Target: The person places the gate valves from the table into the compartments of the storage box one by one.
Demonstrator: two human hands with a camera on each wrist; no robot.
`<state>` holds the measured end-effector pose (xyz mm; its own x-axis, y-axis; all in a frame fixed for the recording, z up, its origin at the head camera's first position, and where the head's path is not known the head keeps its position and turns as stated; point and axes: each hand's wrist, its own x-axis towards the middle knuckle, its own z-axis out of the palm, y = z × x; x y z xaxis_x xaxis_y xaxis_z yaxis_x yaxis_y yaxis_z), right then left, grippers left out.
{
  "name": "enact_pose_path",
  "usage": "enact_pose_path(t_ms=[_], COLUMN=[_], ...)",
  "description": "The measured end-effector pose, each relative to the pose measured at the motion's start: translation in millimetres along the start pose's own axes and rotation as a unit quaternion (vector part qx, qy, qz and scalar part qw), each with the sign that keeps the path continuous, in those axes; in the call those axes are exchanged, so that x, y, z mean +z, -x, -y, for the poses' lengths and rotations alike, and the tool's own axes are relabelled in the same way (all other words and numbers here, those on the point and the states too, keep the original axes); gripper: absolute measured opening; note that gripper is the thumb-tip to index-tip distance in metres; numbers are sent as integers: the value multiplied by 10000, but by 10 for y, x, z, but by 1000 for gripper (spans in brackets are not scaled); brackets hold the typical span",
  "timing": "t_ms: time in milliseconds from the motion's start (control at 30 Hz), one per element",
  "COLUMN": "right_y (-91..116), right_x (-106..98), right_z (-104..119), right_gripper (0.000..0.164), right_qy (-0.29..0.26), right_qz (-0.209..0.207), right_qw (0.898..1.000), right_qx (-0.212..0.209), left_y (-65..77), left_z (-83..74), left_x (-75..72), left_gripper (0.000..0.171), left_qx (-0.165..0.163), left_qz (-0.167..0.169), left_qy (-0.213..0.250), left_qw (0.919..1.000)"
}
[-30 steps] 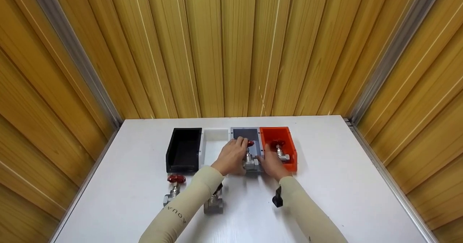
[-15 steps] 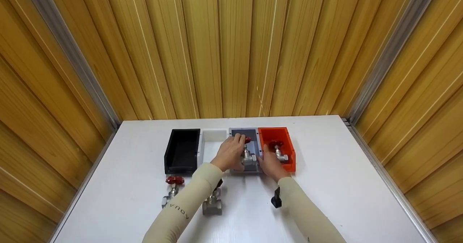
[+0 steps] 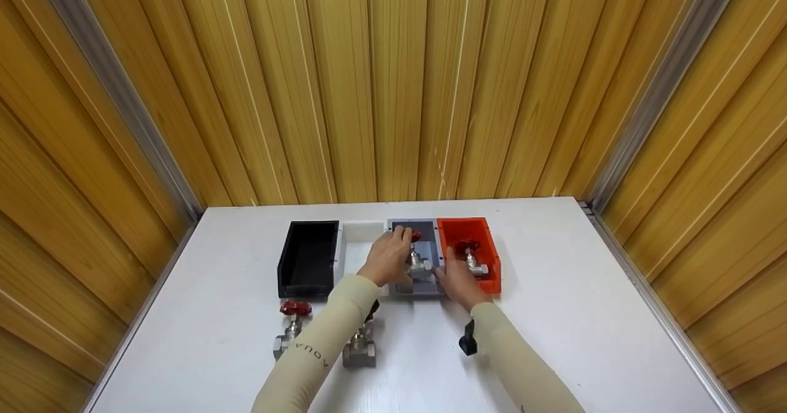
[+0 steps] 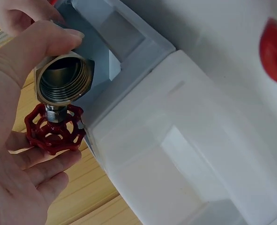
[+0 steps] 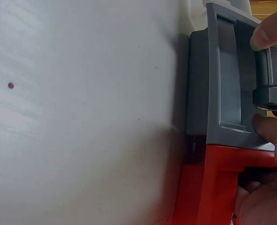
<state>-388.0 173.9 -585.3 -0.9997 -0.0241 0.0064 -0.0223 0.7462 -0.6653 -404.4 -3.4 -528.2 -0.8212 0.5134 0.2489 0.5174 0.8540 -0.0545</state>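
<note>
My left hand grips a metal gate valve with a red handwheel over the grey bin. In the left wrist view, my thumb lies along the threaded body, and my fingers are at the red handwheel. My right hand straddles the side walls where the grey and orange bins meet. In the right wrist view, its thumb is inside the grey bin while the other fingers reach into the orange one. Another red-wheeled valve lies in the orange bin.
To the left of the grey bin, a white bin and a black bin complete the row. In front, on the white table, stand a red-wheeled valve and a larger valve, partly behind my left forearm. Wood-patterned panels enclose the table.
My left hand has carried the valve slightly back and farther over the grey bin. The right hand stays at the bin walls. The head view has shifted slightly.
</note>
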Motion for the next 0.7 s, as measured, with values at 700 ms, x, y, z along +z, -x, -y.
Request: enact_pose_path(t_ms=[700], right_y=[7], right_x=[2], right_z=[24], right_gripper=[68], right_qy=[-67], right_qz=[24], right_qw=[9999], right_qx=[74], left_y=[-90], left_z=[17], left_x=[123], left_gripper=[107], left_qx=[-310], left_qz=[325], left_qy=[237], left_qw=[9987])
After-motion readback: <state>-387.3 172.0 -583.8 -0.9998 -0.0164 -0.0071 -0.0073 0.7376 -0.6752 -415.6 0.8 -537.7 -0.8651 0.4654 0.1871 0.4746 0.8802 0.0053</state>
